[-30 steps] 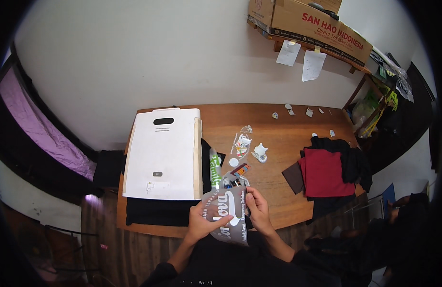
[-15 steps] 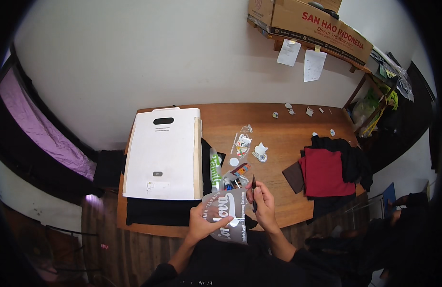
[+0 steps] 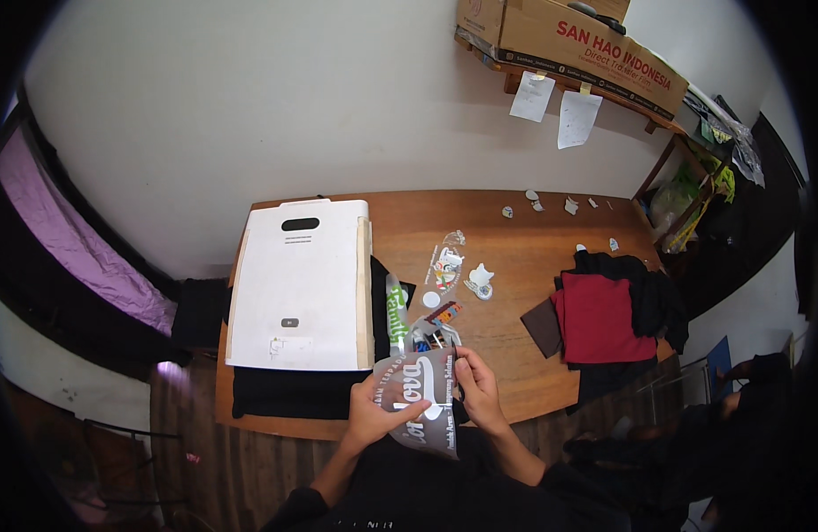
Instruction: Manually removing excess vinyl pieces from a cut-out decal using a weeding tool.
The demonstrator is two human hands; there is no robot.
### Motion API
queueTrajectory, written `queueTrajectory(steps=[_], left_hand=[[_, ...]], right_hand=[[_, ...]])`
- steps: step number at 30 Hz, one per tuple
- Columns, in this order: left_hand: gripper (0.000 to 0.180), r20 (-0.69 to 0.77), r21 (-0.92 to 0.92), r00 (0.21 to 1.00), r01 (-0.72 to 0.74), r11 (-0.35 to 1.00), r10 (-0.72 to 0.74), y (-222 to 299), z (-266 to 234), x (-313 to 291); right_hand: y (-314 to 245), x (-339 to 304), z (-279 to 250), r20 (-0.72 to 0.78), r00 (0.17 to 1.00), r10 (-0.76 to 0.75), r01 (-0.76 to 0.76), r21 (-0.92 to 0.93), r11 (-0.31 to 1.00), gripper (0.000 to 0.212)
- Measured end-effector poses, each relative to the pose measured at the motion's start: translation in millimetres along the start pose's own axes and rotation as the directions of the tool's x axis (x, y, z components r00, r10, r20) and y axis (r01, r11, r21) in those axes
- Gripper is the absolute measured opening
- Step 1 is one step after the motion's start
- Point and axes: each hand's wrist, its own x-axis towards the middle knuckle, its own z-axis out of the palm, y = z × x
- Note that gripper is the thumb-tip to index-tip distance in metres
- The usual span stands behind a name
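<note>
A greyish see-through transfer film sheet (image 3: 418, 417) with white lettering is held up over the table's near edge. My left hand (image 3: 373, 415) grips its left side, with the thumb across the front. My right hand (image 3: 479, 388) is closed at the sheet's upper right edge, finger and thumb pinching there. A dark bit of the slim pointed black tool shows beside the right palm; most of it is hidden. Just beyond the sheet lie a clear film with green lettering (image 3: 397, 310) and small colourful printed film pieces (image 3: 443, 314).
On the left of the wooden table (image 3: 498, 337) a white heat-press-like panel (image 3: 298, 266) rests over black cloth (image 3: 294, 392). Folded red cloth (image 3: 604, 317) and black cloth (image 3: 662, 301) lie at right. White scraps (image 3: 570, 206) are scattered at the back. A cardboard box (image 3: 586, 58) sits on a shelf.
My right hand has shifted slightly left onto the film's edge. The black tool, whose tip pointed up above the fingers, is now mostly hidden. My left hand stays on the sheet.
</note>
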Motion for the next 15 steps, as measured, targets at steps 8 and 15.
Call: queueTrajectory(steps=[8,15], left_hand=[[0.054,-0.002,-0.021,1.0,-0.005,1.0,0.005,1,1,-1],[0.054,-0.009,-0.023,1.0,0.023,0.999,-0.023,-2,-1,-2]], right_hand=[[1,-1,3,-0.027,1.0,-0.007,0.008,0.011,1.0,0.028],[8,2,3,-0.024,0.999,-0.038,0.038,0.013,0.999,0.029]])
